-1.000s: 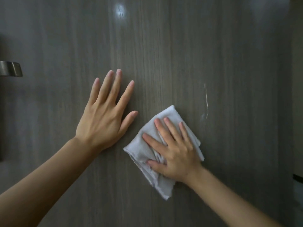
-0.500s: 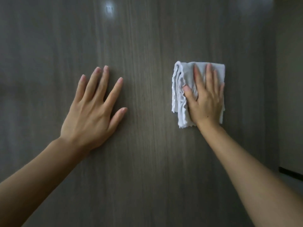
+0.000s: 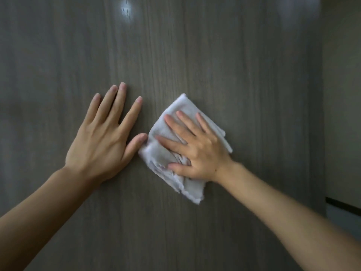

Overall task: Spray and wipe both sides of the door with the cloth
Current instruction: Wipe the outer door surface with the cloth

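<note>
A dark grey wood-grain door [image 3: 195, 55] fills nearly the whole view. My right hand [image 3: 197, 151] lies flat on a folded white cloth [image 3: 168, 133] and presses it against the door at mid height. My left hand [image 3: 105, 141] rests flat on the door just left of the cloth, fingers spread, holding nothing; its thumb tip touches the cloth's left edge. No spray bottle is in view.
The door's right edge [image 3: 321, 114] runs down the right side, with a pale wall [image 3: 341, 114] beyond it. A dark strip [image 3: 343, 206] crosses the wall low at the right. A bright light reflection [image 3: 127, 10] shows near the door's top.
My right hand slid the cloth from the upper right of the door down and left, up against my left thumb. The left hand stayed flat on the door.
</note>
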Motion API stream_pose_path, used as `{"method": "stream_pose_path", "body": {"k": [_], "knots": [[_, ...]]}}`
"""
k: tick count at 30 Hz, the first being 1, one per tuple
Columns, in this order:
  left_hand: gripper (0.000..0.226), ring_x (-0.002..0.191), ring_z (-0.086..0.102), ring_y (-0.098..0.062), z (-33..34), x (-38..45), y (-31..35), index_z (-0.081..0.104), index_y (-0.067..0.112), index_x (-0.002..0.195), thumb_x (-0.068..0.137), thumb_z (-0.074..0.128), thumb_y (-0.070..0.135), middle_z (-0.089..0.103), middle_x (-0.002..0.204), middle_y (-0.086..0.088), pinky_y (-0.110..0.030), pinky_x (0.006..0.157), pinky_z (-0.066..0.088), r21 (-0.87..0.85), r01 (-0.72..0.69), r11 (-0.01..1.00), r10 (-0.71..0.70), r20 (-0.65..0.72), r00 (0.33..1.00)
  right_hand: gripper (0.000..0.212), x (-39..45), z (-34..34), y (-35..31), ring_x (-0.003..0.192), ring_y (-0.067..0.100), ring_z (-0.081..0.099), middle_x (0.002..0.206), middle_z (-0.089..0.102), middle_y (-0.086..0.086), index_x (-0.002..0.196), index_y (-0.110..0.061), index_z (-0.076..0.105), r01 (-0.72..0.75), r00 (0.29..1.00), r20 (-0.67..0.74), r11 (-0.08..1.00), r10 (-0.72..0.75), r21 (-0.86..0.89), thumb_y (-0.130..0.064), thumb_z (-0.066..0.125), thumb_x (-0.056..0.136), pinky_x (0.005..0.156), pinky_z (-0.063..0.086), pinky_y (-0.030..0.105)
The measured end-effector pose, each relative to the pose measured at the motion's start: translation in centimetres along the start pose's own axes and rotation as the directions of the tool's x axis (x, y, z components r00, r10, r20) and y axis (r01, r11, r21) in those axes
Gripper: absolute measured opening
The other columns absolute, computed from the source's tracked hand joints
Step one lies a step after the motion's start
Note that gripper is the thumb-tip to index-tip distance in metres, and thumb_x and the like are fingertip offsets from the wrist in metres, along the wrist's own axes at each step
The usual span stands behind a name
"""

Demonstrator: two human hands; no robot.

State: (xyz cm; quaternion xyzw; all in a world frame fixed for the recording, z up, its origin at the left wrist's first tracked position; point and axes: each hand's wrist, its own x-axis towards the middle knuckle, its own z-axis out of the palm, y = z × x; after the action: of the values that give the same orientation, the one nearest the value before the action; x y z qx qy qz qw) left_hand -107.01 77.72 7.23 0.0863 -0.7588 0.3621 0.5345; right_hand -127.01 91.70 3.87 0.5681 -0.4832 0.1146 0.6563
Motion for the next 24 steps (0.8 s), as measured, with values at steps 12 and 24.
{"method": "stream_pose_path", "body": {"k": [12,24], "knots": [[0.067,0.145,0.018,-0.04,0.0,0.0,0.1,0.029,0.004,0.15,0.1,0.022,0.048,0.019,0.157,-0.026,-0.051,0.119,0.013,0.013,0.001,1.0,-0.001,-0.011,1.0,0.067,1.7,-1.0,8.0,0.15,0.031,0.013,0.163,0.019,0.008,0.154,-0.031,0.023,-0.543,0.838,-0.045,0.839,0.544,0.036,-0.061,0.031,0.094,0.119,0.004,0.053],[0.065,0.145,0.019,-0.042,0.4,0.0,-0.1,0.032,0.002,0.149,0.102,0.022,0.047,0.02,0.155,-0.029,-0.053,0.118,0.014,0.008,-0.02,1.0,0.021,-0.041,0.999,0.069,-0.9,0.2,0.6,0.151,0.031,0.008,0.164,0.012,0.011,0.156,-0.028,0.022,-0.967,0.182,-0.098,0.196,0.978,0.161,-0.062,0.022,0.096,0.119,0.006,0.06]]}}
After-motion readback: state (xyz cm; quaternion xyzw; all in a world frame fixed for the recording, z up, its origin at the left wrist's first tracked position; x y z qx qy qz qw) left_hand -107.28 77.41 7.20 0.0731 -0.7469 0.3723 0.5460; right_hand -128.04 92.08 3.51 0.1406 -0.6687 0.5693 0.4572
